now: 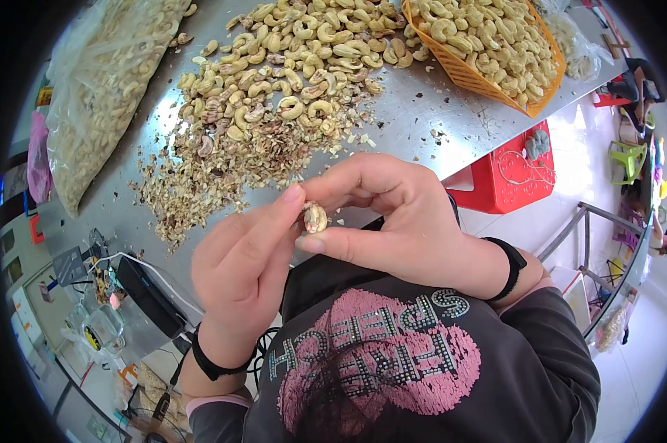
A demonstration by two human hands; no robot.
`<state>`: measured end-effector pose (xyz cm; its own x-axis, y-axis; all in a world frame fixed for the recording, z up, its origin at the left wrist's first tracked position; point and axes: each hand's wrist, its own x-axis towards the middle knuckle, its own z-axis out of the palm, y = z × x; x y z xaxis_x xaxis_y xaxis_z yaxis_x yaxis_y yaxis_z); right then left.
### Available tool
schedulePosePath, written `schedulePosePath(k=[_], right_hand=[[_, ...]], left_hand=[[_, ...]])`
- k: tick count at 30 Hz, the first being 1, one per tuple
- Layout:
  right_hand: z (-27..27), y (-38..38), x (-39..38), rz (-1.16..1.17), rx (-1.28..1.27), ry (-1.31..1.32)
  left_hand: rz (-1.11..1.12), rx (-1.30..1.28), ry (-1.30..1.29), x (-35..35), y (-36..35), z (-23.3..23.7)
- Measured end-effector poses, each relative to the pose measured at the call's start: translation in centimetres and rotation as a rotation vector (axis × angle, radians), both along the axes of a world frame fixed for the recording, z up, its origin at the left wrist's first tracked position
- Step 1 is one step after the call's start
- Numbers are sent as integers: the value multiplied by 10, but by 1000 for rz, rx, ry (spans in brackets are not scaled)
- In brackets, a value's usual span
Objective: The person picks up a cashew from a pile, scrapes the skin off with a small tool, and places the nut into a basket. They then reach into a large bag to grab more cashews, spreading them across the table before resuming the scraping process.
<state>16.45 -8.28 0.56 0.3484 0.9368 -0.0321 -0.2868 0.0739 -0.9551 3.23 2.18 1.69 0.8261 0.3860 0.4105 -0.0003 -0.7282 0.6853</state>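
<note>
steel-grey desk [451,125] stretched out in front of me, with a big clear bag of cashews [97,96] slumped along its left side. beside the bag lay the loose heap of cashews [296,66], and at the far right stood the orange basket [466,77], filled with pale kernels. nearer to me, a drift of brown skins and broken bits [200,184] spread from the heap toward the desk edge.

both my hands were raised over that edge, close to my chest. my left hand [237,273] pressed its thumb tip against one side of a single cashew [315,217], and my right hand [400,221] pinched it between thumb and curled forefinger, so the nut sat in the small gap between the two hands.

to my mind, peeling well here meant a light pinch, the thumbnail working under the skin rather than into the kernel, and turning the nut bit by bit so it stayed whole.
</note>
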Motion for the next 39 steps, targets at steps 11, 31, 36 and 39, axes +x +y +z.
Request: schedulePosePath(k=[11,31,36,39], right_hand=[[6,-2,0,57,-36,78],[0,-1,-14,-103,-8,169],[0,1,-15,-101,-23,178],[4,2,-11,-90,-33,231]], left_hand=[[99,150,-58,3,-7,-4],[135,-30,69,0,-12,0],[166,-198,95,-3,-11,-1],[144,-294,113,-5,-6,2]])
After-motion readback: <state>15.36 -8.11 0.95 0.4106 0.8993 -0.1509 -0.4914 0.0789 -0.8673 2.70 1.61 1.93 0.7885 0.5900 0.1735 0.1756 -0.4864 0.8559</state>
